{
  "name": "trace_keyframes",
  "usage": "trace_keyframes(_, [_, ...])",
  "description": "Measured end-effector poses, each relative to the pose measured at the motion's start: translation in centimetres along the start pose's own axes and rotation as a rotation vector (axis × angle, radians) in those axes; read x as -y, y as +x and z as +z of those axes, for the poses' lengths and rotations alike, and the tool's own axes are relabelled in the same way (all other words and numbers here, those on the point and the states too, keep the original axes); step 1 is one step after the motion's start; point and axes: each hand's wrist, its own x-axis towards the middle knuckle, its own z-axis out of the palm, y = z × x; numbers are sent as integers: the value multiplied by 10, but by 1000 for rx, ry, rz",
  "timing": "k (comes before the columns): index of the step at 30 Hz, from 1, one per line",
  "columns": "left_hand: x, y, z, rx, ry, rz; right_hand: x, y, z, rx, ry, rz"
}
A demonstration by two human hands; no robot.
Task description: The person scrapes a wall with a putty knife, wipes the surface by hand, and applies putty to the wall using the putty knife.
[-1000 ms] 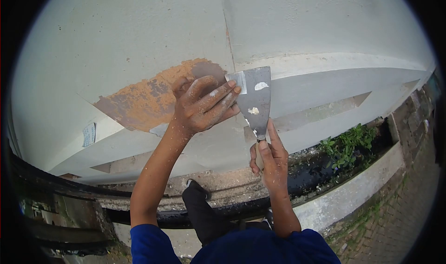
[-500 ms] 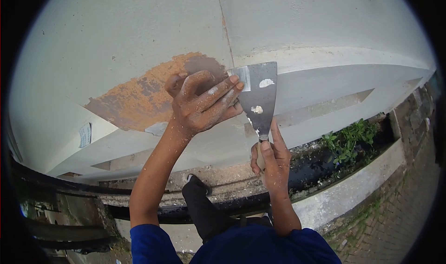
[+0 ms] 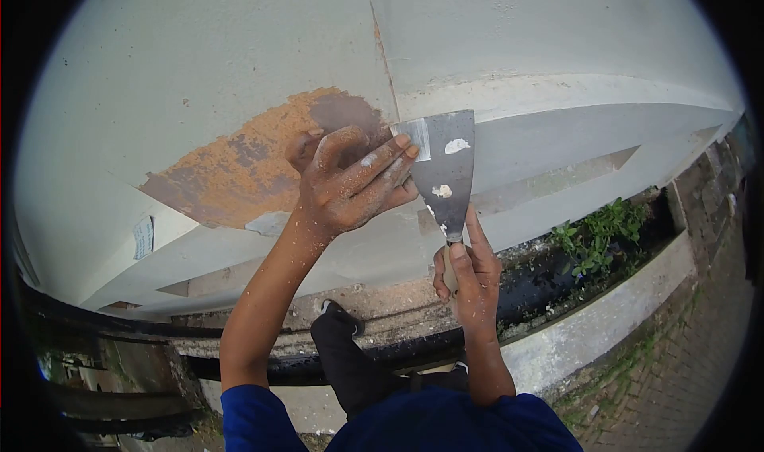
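Note:
My right hand (image 3: pixel 474 281) is wrapped around the light handle of a putty knife (image 3: pixel 447 161), index finger stretched along the base of the blade. The wide grey blade points up and carries white putty smears, with a brighter metallic patch at its upper left corner. My left hand (image 3: pixel 350 177), dusted with white specks, is open; its outstretched fingertips touch that bright patch. The thumb and a bent finger stand away from the blade. Behind the left hand, a scraped orange-brown patch (image 3: pixel 231 165) shows on the pale wall (image 3: pixel 239 46).
A crack (image 3: pixel 380 42) runs down the wall to a ledge (image 3: pixel 573 86). Below lies a dark gutter (image 3: pixel 533 293) with a green plant (image 3: pixel 602 237) and a concrete kerb (image 3: pixel 605 317). A small paper (image 3: pixel 143 237) sticks at left. My shoe (image 3: pixel 342 315) stands on the wall's footing.
Both hands and the putty knife hold almost the same pose, with the blade tilted very slightly. The view has shifted a little.

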Motion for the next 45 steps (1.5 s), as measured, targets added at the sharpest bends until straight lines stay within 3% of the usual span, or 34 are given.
trace_keyframes(10, [-3,0,-1,-7,34,-17,-2,-1,1,-8,-14,5])
trace_keyframes(14, [2,-5,4,-15,35,98,-9,2,-8,13,-18,-3])
trace_keyframes(17, [-6,-8,3,17,6,11,-16,4,-14,36,46,-20])
trace_keyframes(45, [-4,7,0,-4,29,-59,-5,8,-6,16,-16,-95])
